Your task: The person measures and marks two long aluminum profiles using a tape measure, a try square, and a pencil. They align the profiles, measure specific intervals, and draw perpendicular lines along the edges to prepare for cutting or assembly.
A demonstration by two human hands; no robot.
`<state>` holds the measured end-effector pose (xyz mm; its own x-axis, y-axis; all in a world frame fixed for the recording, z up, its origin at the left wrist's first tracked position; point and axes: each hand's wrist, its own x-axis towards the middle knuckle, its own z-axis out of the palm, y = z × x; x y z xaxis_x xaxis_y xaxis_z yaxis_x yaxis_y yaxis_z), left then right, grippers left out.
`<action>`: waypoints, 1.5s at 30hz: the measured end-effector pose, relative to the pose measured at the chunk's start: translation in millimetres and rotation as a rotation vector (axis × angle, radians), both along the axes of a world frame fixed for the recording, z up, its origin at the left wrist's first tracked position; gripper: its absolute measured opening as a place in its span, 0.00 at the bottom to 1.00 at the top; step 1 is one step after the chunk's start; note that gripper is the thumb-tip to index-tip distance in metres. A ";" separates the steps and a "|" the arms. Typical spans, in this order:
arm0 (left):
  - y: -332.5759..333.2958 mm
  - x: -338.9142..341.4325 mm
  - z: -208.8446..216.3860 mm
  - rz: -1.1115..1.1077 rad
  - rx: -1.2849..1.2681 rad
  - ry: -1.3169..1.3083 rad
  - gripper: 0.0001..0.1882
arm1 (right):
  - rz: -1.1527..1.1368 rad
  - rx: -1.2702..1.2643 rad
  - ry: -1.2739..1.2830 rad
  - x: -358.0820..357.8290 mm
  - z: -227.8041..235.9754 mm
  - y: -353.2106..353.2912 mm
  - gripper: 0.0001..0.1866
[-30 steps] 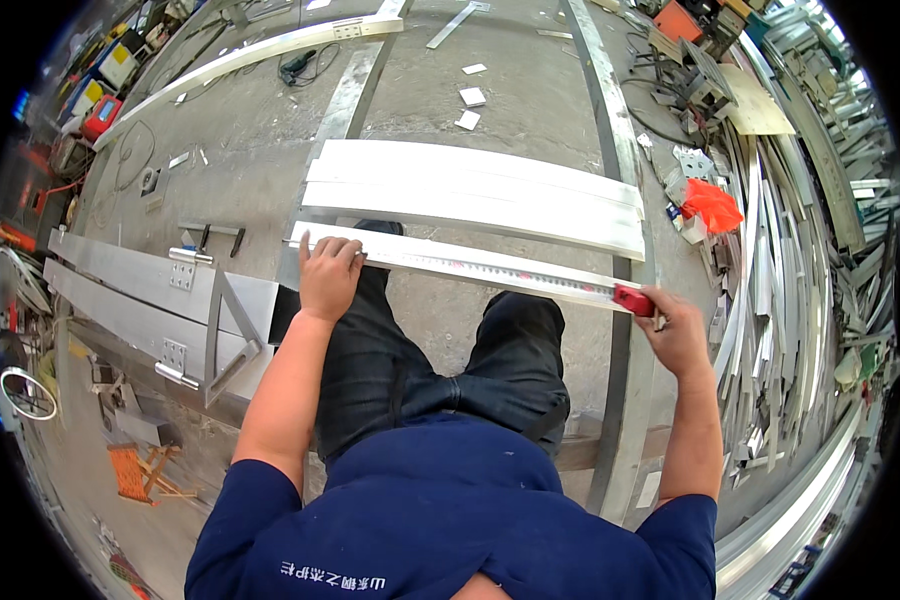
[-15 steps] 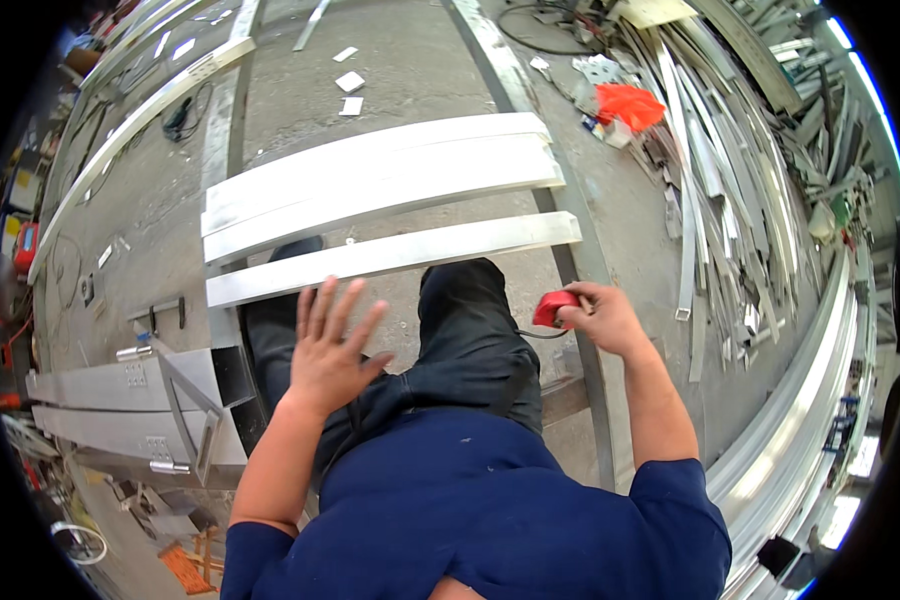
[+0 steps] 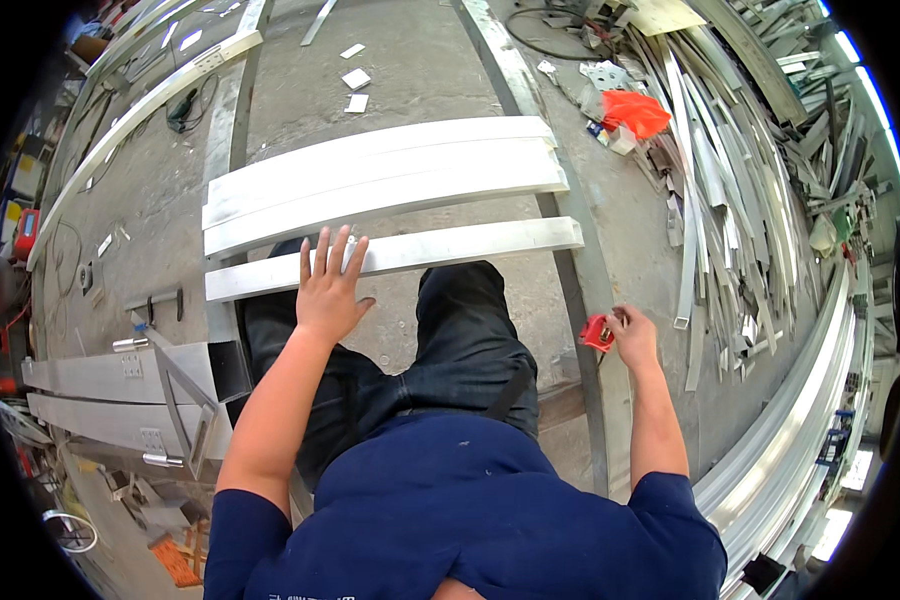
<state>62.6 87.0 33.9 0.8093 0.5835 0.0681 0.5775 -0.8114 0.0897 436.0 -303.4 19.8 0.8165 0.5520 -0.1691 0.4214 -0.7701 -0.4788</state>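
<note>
Five digits spread, the left hand [image 3: 330, 292] is over the nearest silver bar [image 3: 470, 243], which ends on the right metal beam [image 3: 613, 420], touch unclear; the right hand [image 3: 637, 338] curls at a red tape measure [image 3: 596, 333], pinch unclear. Likely tape-placing; release would call for level support

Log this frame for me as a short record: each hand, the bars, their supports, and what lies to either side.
Left hand: open, fingers spread over the near bar; contact unclear
Right hand: fingers at a red tape measure, above the right beam; firmness of grip unclear
Near bar: pale, set apart from the two far bars
Far bars: pale, side by side
Supports: left beam and right beam, under the bars
Left side: hinged metal pieces, triangular frame
Right side: orange-red sheet, heap of metal strips
</note>
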 end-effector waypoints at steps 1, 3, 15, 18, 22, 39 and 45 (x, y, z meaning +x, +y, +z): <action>5.4 6.5 -8.4 -0.015 0.022 0.049 0.52 | 0.014 -0.009 -0.028 -0.4 -1.4 -1.0 0.18; 13.4 12.3 -28.8 -0.017 0.054 0.089 0.52 | 0.045 0.064 -0.150 -4.0 -5.3 -1.1 0.20; 43.0 40.1 -41.1 0.087 0.130 0.003 0.49 | 0.188 -0.004 -0.144 -42.5 -9.2 -5.0 0.46; 45.1 41.9 -44.8 0.103 0.117 0.019 0.47 | 0.118 0.008 -0.057 -38.5 -3.5 -2.5 0.46; 44.2 47.4 -42.2 0.099 0.117 0.031 0.45 | 0.123 0.091 -0.038 -37.0 15.7 10.7 0.44; 44.0 43.2 -50.4 0.053 0.200 0.047 0.35 | 0.291 0.561 0.310 -82.9 -11.2 103.4 0.24; 40.3 34.5 -25.1 0.095 -0.010 -0.031 0.45 | -0.086 0.785 1.187 -119.3 -32.6 178.6 0.22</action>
